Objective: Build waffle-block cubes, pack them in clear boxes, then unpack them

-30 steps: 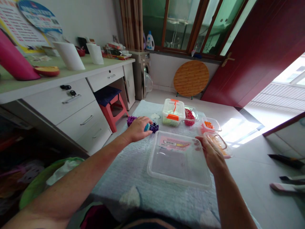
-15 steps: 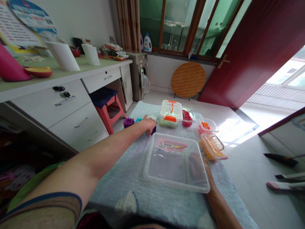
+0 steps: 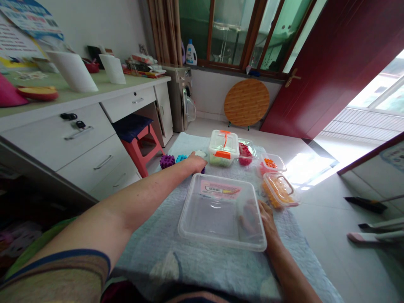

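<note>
Gripping the clear tray (image 3: 217, 210), right hand (image 3: 263, 219); left hand (image 3: 197, 162) closed on blocks (image 3: 202, 169)

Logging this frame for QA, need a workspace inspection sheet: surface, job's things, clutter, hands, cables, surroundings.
Surface: pale blue mat spread on the floor.
Job's things: large clear tray in the middle; purple block and teal block at the far left.
Clutter: orange-latched box, tub of red pieces, two tubs of orange pieces.
Hands: left hand reaches over the blocks, grip not visible; right hand on the tray's near right corner, fingers seen through the plastic.
Cables: nothing seen.
Surroundings: white drawers, red stool, round wooden board, red door.
</note>
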